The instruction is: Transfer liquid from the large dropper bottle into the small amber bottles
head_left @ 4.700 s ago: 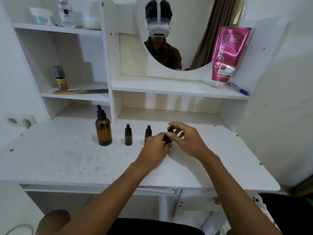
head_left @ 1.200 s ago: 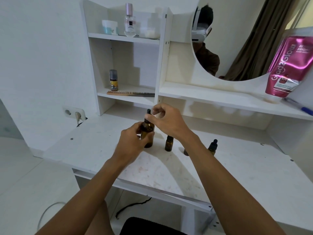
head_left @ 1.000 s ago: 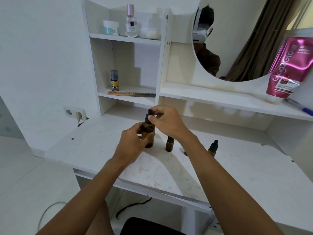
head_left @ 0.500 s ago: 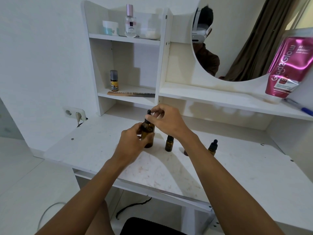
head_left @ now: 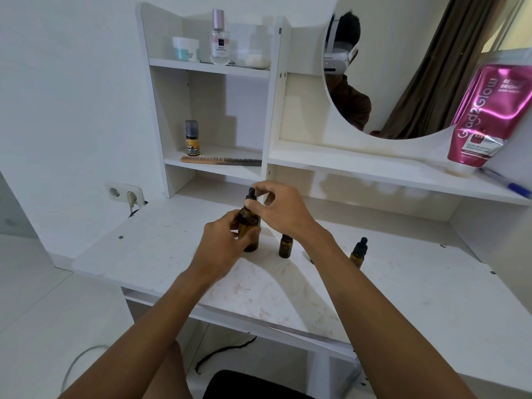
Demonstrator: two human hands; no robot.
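Bottle position: large dropper bottle stands upright on the white desk, toward the far left of the top, just in front of the shelf unit's open lower bay. Amber glass body, black dropper cap on top.

Left hand: fingers and thumb are curled round the bottle's body from the near left side and grip it. The lower glass shows below the fingers and sits on the desk.

Right hand: reaches over from the right. Thumb and forefinger pinch the cap at its collar, just above the bottle's shoulder, and the other fingers are loosely bent behind. The rubber bulb stands free above the fingertips. Cannot tell whether the cap is tight or loosened.

Small amber bottle 1 stands just right of the large bottle, not touching it, under the right wrist. The wrist hides its top, so capped or uncapped cannot be told. Small amber bottle 2 stands further right, past the right forearm, with a black dropper cap on. Both are upright.

Surroundings: comb and yellow-labelled bottle on the middle left shelf. Perfume bottle and white jar on the top shelf. Round mirror at far right, with a pink tube leaning beside it. Wall socket left of the desk.
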